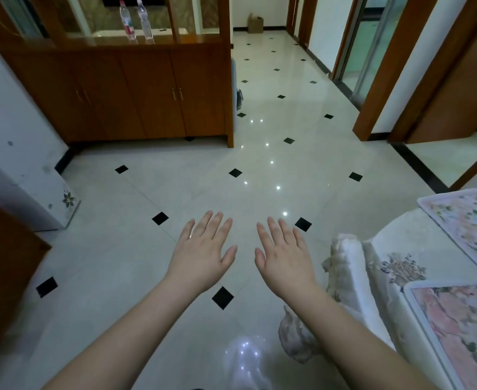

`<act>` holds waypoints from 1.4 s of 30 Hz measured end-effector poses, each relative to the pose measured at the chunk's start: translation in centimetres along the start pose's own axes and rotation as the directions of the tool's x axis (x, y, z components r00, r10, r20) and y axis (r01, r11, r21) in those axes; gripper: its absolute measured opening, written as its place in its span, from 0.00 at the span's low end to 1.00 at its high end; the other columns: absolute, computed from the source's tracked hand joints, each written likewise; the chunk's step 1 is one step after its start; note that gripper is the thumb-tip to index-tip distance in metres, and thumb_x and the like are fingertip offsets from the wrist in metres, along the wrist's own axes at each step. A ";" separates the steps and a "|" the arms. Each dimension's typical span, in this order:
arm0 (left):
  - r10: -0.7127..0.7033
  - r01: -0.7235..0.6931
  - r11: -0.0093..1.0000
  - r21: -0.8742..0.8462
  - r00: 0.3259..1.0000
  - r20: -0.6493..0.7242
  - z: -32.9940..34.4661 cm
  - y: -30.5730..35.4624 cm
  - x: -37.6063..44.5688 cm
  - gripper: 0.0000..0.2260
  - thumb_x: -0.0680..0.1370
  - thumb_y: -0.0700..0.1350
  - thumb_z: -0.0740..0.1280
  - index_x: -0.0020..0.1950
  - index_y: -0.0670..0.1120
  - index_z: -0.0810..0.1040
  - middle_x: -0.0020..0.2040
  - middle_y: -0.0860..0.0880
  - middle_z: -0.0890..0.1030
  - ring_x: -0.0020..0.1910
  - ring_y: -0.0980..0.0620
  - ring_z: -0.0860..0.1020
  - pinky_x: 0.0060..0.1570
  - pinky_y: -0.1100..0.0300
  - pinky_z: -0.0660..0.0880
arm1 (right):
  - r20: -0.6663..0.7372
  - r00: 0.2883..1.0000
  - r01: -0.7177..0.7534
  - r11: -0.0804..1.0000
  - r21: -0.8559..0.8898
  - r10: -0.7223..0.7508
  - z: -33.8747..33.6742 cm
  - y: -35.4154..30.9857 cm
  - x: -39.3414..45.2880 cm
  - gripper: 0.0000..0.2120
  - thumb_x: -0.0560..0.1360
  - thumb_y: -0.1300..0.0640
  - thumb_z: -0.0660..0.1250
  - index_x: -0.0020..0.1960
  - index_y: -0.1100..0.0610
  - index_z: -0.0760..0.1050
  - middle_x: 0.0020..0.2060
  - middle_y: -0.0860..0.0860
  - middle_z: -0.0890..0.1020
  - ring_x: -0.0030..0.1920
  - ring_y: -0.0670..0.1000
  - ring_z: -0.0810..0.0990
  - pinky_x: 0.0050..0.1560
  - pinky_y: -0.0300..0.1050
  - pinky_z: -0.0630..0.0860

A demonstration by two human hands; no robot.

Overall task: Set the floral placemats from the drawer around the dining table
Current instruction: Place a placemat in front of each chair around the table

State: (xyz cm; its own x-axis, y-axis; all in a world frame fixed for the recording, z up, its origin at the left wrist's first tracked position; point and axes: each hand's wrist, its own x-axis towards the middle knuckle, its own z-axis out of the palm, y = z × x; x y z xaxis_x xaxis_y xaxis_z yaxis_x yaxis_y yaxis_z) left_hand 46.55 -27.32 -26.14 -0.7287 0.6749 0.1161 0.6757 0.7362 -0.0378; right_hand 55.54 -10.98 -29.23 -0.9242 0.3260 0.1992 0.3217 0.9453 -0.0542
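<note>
Head view: at the far left a white box (20,175) with small flower prints is seen, and a brown wooden cupboard (124,91) with smooth doors and thin metal handles is seen behind it. Two clear plastic bottles (136,21) are stood on its top. The floor (152,192) is made of shiny pale tiles with small black diamonds, and lamp spots are mirrored in it. A slip could be caused by such a smooth floor if steps are taken fast.

The left hand (202,254) and the right hand (283,258) are held out flat over the floor. The fingers (212,223) are spread straight and nothing is held.

At the right, the bench (411,243) is covered with a soft white cloth with lacy, bumpy edges. Two floral placemats are laid on it: the far placemat (468,226) and the near placemat (456,333), both flat, pink and flowery, with round corners and pale rims. The hanging cloth could be caught by an arm, and the placemats could be pulled crooked. How many placemats are left to be set cannot be told.
</note>
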 end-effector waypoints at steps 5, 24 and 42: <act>0.032 -0.032 0.999 -0.004 0.999 0.011 0.9 -1.7 6.7 0.28 0.78 0.59 0.51 0.71 0.47 0.74 0.70 0.45 0.75 0.71 0.45 0.72 0.67 0.44 0.69 | 0.007 0.999 -0.042 0.999 0.027 0.041 1.5 0.7 6.2 0.27 0.76 0.47 0.51 0.69 0.55 0.74 0.67 0.55 0.77 0.67 0.57 0.75 0.67 0.57 0.68; 0.324 -0.324 0.943 -0.080 0.946 -0.015 4.6 -8.4 34.3 0.31 0.79 0.60 0.42 0.78 0.50 0.63 0.77 0.47 0.65 0.77 0.47 0.62 0.73 0.47 0.59 | 0.041 0.948 -0.313 0.949 -0.044 0.314 4.6 3.8 28.5 0.27 0.74 0.48 0.52 0.68 0.55 0.76 0.65 0.55 0.78 0.65 0.57 0.77 0.63 0.59 0.74; 0.550 -0.549 0.834 -0.048 0.835 0.014 6.6 8.0 62.5 0.27 0.79 0.58 0.51 0.73 0.48 0.72 0.71 0.46 0.74 0.72 0.46 0.70 0.68 0.46 0.67 | 0.062 0.850 -0.521 0.852 -0.041 0.523 6.5 27.3 43.8 0.27 0.77 0.49 0.51 0.74 0.55 0.68 0.73 0.56 0.69 0.73 0.58 0.68 0.72 0.54 0.63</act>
State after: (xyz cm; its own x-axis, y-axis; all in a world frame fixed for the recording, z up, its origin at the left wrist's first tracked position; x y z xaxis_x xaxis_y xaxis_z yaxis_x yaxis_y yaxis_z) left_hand 5.66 21.10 -25.78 -0.2383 0.9692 0.0620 0.9693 0.2414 -0.0474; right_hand 22.50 29.16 -28.35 -0.6300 0.7724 0.0804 0.7647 0.6350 -0.1095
